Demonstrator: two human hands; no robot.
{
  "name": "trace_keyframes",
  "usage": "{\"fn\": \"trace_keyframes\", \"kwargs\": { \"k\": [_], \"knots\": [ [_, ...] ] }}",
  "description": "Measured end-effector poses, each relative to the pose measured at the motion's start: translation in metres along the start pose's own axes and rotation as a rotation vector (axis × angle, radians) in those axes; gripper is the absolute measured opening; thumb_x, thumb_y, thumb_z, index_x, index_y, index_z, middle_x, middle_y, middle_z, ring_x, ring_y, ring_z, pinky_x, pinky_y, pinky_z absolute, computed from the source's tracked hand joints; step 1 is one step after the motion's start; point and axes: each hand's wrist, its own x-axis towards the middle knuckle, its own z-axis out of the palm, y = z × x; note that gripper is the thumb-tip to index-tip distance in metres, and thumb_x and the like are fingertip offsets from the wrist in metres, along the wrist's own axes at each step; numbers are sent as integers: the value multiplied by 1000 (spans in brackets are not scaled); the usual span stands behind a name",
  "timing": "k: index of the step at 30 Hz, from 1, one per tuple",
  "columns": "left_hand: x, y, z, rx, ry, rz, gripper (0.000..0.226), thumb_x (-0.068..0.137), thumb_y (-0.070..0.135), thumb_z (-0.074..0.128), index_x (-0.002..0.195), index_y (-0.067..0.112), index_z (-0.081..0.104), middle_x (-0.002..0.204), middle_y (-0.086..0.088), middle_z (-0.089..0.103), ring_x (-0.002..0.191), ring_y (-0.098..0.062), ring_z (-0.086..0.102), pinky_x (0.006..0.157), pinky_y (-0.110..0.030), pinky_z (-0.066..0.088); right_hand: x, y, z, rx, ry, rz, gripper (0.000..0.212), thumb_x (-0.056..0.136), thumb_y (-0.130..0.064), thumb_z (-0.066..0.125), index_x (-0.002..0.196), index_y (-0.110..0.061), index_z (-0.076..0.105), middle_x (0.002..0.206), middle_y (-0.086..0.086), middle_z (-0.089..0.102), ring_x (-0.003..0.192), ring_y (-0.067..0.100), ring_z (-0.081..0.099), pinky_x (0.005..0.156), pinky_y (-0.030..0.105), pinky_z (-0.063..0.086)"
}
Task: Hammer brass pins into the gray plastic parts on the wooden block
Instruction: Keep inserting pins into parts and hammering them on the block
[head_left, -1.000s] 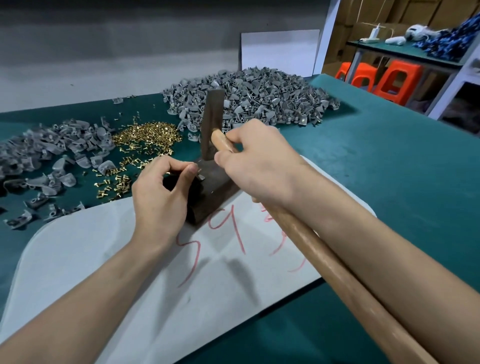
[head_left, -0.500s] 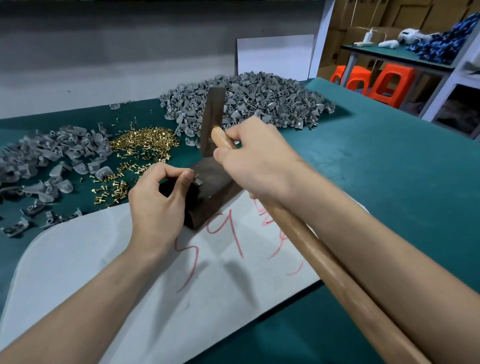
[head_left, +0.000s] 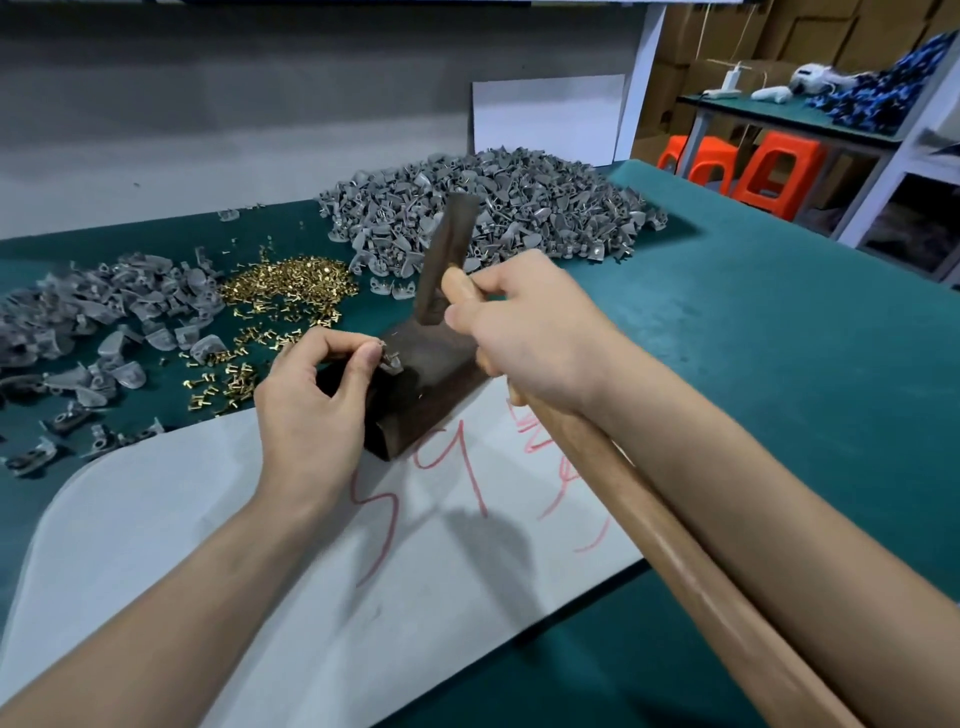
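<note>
A dark wooden block (head_left: 434, 387) lies on a white sheet in the middle of the green table. My left hand (head_left: 311, 410) pinches a small gray plastic part (head_left: 390, 362) against the block's top left edge; a pin stands in it. My right hand (head_left: 524, 332) grips the wooden handle (head_left: 675, 551) of a hammer close under its head. The dark hammer head (head_left: 445, 257) hangs a little above the block, tilted. Loose brass pins (head_left: 283, 288) lie in a heap to the left.
A big heap of gray parts (head_left: 488, 208) fills the back of the table, and a smaller heap (head_left: 98, 306) lies at the far left. The white sheet (head_left: 208, 545) carries red writing. Orange stools (head_left: 774, 171) and a second bench stand at the right.
The hammer head has stayed raised over the block. My left hand keeps its pinch on the part, and the view has shifted slightly.
</note>
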Motion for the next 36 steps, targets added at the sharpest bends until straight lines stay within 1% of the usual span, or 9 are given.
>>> {"fn": "trace_keyframes", "kwargs": {
  "k": [4,8,13,16,22,26,28,32,36],
  "knots": [
    [4,-3,1,-37,-19,-86,15,92,17,63,84,29,67,89,8,68,97,-20,60,90,-36,46,-6,6,-6,29,5,21,32,89,-15,51,59,-14,40,55,9,44,42,23,34,36,22,37],
    [6,-3,1,-51,-26,-136,23,90,17,66,80,38,66,92,12,68,102,-18,60,97,-38,45,-9,7,-4,46,-32,42,31,89,-15,52,61,-13,41,56,9,43,41,23,34,37,24,37],
    [6,0,3,-77,-22,-165,20,89,12,65,83,31,67,93,10,67,98,-12,60,99,-38,46,-9,5,-2,58,-48,34,25,91,-17,52,67,-11,47,55,10,43,43,22,32,38,25,38],
    [5,-1,3,-104,-50,-206,13,88,11,65,90,22,71,98,2,68,101,-18,61,97,-42,48,-9,1,-2,48,-39,22,22,91,-18,52,70,-11,51,55,9,43,42,21,30,36,21,36],
    [8,1,4,1,-123,-124,13,86,4,66,89,17,66,101,0,60,97,-12,56,89,-17,42,-8,-3,0,56,-65,10,22,91,-16,52,70,-9,51,56,10,43,45,22,32,36,22,36],
    [9,0,3,8,-120,-121,10,86,3,66,87,13,67,101,0,59,91,-6,55,84,-6,38,-6,-5,-4,40,-52,-20,27,92,-19,51,71,-3,54,56,15,44,36,22,33,34,22,35],
    [10,1,3,-3,-119,-118,8,86,2,66,86,10,68,101,-2,60,90,0,54,83,-4,38,-5,-6,-7,33,-61,-22,27,92,-20,51,70,-4,54,54,14,44,33,22,35,34,21,34],
    [10,0,3,-18,-116,-129,9,86,2,67,85,11,68,102,-3,60,92,-7,55,84,-6,39,-5,-9,-4,55,-103,-9,29,93,-20,52,73,0,56,50,11,42,36,22,33,33,20,31],
    [10,-1,3,-15,-118,-120,9,86,3,67,83,11,68,100,-1,60,90,3,54,83,-5,38,-3,-12,-7,104,-36,-46,26,92,-18,53,67,-9,52,50,8,41,38,20,33,35,22,33]
  ]
}}
